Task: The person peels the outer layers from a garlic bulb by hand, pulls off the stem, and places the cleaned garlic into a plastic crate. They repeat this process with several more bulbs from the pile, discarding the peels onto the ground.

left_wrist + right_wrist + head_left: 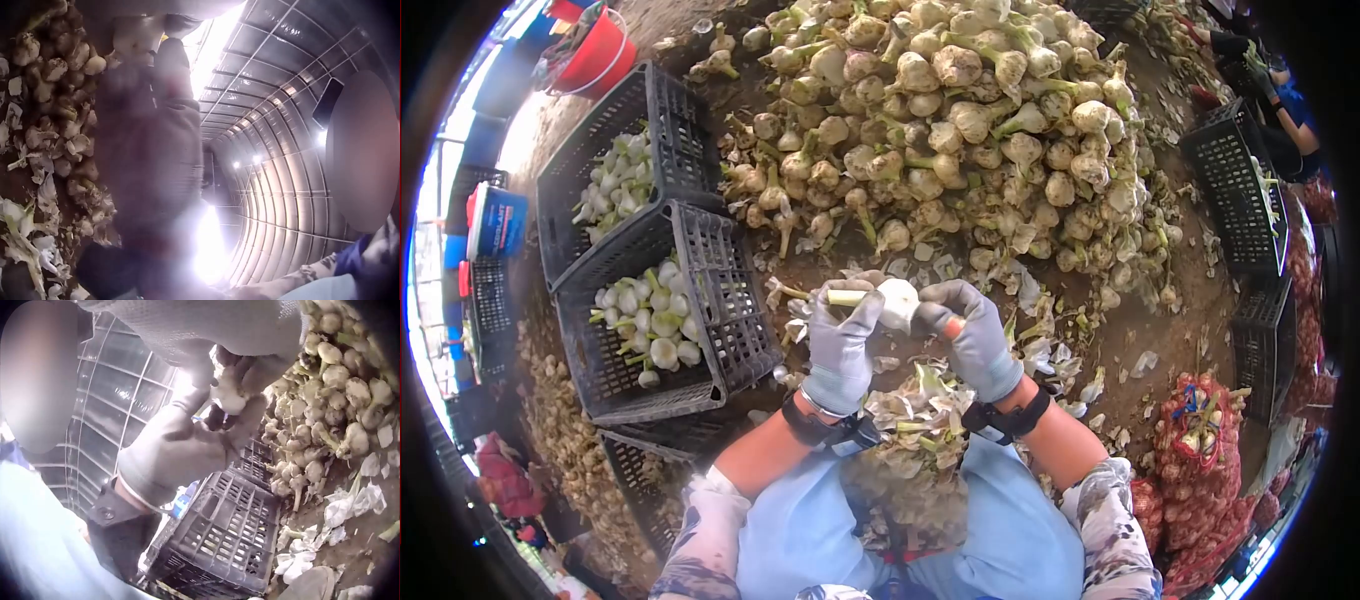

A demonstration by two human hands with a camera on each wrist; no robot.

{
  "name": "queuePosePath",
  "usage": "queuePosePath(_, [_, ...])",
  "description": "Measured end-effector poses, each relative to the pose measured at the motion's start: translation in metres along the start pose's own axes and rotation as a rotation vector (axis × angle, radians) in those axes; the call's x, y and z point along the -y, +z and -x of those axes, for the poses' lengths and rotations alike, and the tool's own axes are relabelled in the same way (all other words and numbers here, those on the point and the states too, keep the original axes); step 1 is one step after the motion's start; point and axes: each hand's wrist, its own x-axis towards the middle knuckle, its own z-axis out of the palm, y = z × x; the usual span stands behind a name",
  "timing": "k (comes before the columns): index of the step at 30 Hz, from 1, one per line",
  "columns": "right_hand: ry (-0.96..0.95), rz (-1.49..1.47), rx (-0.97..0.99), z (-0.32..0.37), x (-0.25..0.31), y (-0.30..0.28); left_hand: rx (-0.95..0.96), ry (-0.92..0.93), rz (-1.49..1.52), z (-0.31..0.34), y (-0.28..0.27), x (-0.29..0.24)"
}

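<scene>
Nearest the camera: patterned sleeves [708, 522] and pale blue trousers [1015, 515], with loose husks [920, 405] just ahead. Beyond the husks, raised above the ground and between both hands: one white garlic bulb [897, 305] with its stem [845, 297] pointing left. Left hand [841, 338]: gloved, with curled fingers gripping the stem side. Right hand [977, 342]: gloved, with bent fingers pinching the opposite side of the bulb. Farther out: heap of soil-stained garlic [960, 130]; to the left, black crates [718, 295] with whiter bulbs [662, 320] inside.

Handling, by judgement: light and firm — likely to bruise if dropped or squeezed hard. Outer skin: probably thin, papery and apt to slide under pressure. Take hold by the stem, probably stiff enough for a handle. Steady the bulb with fingertips only — avoid wrenching the neck.
</scene>
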Motion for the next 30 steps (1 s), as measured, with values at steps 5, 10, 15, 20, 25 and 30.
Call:
queuePosePath(5, [-0.319,0.270,-0.116,0.004,-0.007,0.012,-0.086,0.034,-0.006,0.004,0.009,-0.002])
queuePosePath(10, [-0.441,0.675,-0.111,0.003,-0.011,0.008,-0.114,0.119,-0.115,0.003,0.012,0.001])
queuePosePath(15, [-0.292,0.662,-0.206,-0.013,-0.025,-0.023,0.041,0.115,-0.025,0.009,0.012,-0.017])
queuePosePath(20, [-0.194,0.194,-0.046,0.000,-0.009,-0.007,0.038,0.119,-0.157,0.011,0.012,-0.010])
queuePosePath(25, [0.077,-0.118,0.142,-0.001,0.004,-0.013,0.093,0.176,-0.203,0.009,0.009,-0.010])
queuePosePath(30, [0.088,-0.275,0.108,0.006,-0.001,-0.010,0.083,0.202,-0.189,0.007,0.008,-0.008])
